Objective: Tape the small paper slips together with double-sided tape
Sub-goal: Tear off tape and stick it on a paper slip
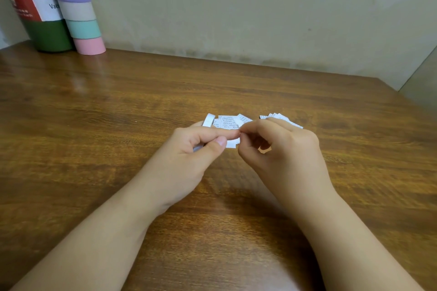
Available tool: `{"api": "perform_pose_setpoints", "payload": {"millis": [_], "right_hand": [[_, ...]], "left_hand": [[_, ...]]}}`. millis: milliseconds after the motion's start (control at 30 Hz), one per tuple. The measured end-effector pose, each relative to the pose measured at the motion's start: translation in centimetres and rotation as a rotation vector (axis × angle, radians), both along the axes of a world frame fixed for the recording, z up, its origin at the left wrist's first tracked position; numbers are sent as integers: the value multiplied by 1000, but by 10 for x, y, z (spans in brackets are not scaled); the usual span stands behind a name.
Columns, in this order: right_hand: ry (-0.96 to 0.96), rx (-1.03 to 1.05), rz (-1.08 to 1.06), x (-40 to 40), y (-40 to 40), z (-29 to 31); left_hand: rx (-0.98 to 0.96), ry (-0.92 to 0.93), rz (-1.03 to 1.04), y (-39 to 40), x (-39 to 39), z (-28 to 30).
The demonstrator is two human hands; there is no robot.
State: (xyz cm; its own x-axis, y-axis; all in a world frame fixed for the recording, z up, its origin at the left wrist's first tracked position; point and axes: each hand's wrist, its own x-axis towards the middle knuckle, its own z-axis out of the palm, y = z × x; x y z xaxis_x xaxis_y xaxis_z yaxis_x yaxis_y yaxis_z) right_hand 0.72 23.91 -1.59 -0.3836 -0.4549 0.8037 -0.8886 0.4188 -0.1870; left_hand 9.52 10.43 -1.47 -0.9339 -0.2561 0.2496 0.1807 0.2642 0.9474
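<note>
My left hand (196, 149) grips a small white roll of double-sided tape (209, 120), whose rim sticks out above the fingers, and pinches a white strip end (233, 143) between thumb and forefinger. My right hand (281, 149) meets it at the fingertips and pinches the same strip end. Behind the hands, small printed paper slips (227, 121) lie on the wooden table (118, 113). A second fanned group of slips (283, 117) shows behind my right hand, partly hidden.
At the back left corner stand a dark green bottle (40, 26) with a red and white label and a tall tube (78, 14) banded in purple, beige, mint and pink. A beige wall runs along the table's far edge.
</note>
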Motion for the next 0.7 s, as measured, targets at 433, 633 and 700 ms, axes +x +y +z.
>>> {"api": "perform_pose_setpoints", "payload": {"millis": [433,633,700], "right_hand": [[55,9,30,-1,1,-1],[76,43,-51,0,-2,-3],[75,36,-43,0,-2,-3]], "left_hand": [[125,-20,-16,-4,-2,-3],[-12,-2,-54,-1,0,-3],[-20,-1,-46,0,0,-2]]}}
